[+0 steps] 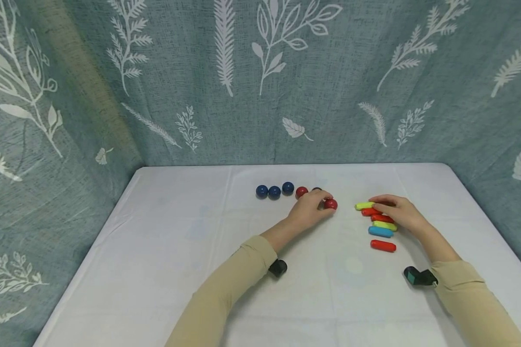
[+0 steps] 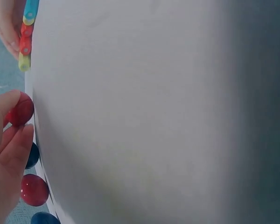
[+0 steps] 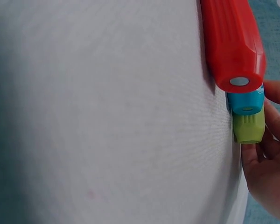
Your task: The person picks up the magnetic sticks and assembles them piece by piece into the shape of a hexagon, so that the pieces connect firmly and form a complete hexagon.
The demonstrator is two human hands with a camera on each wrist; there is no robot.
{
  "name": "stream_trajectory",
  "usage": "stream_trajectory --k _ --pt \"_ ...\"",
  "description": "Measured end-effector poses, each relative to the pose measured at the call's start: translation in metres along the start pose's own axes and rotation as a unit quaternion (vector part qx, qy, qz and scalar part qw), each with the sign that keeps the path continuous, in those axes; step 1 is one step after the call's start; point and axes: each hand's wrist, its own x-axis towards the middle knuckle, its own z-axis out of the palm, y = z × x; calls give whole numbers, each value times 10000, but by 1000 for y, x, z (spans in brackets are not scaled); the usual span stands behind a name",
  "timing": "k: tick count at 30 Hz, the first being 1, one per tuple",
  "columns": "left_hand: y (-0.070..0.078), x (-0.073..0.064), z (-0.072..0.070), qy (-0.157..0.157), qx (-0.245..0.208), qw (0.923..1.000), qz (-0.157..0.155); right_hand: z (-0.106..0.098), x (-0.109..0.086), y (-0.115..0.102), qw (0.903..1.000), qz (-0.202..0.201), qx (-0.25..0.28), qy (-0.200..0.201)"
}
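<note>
In the head view, my left hand [image 1: 309,210] holds a red ball [image 1: 331,204] between thumb and fingers at the right end of a row of balls. The left wrist view shows the same red ball [image 2: 21,110] between the thumb and fingertips of the left hand [image 2: 7,154]. My right hand [image 1: 400,213] pinches the right end of a yellow-green toy rod [image 1: 364,206], the farthest of a column of rods. Just nearer lie a red rod [image 1: 370,212] and another red rod [image 1: 382,219]. The right wrist view hides the pinched end.
Three dark blue balls [image 1: 274,193] and a red ball [image 1: 301,192] lie left of the left hand, which partly covers a dark ball [image 1: 316,189]. Toward me are a yellow-green rod [image 1: 385,225], a blue rod [image 1: 380,232] and a red rod [image 1: 383,246] on the white-covered table [image 1: 156,250].
</note>
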Motion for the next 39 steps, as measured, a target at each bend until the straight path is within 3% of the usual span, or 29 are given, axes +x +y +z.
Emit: stream_trajectory --k 15,21,31,39 --pt "-6 -15 -4 -431 -353 9979 334 0 -1 -1 10000 -45 -11 35" --pt "-11 -26 -7 -493 -765 9952 365 0 0 -1 10000 -18 -11 37" --pt "-23 -58 -15 -550 -1503 9870 159 0 0 0 10000 -22 -19 40" --pt "-28 -89 -31 -594 -1287 9898 137 1 1 0 10000 42 1 42"
